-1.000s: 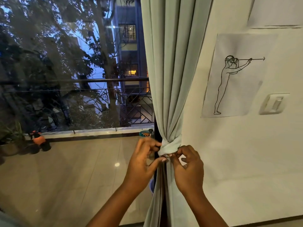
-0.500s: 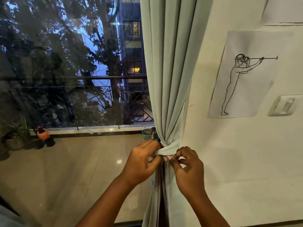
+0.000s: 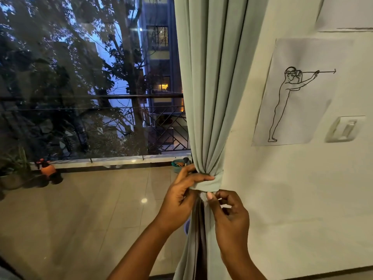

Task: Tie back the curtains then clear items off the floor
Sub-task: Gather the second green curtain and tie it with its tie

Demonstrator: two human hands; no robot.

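Two hands [image 3: 181, 197] [image 3: 230, 217], pleated curtain [image 3: 210, 87], soft tieback [image 3: 209, 183]

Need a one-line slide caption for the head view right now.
Both hands, left hand and right hand, grip the tie-back band cinching the pale green curtain beside the window.

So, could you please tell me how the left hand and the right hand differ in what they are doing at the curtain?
The left hand grips the tie band from the window side, thumb lying across its front; the right hand sits lower, below the band.
The left hand wraps the bundle broadly; the right hand pinches a small bit of fabric with fingertips.
Both work on the gathered curtain.
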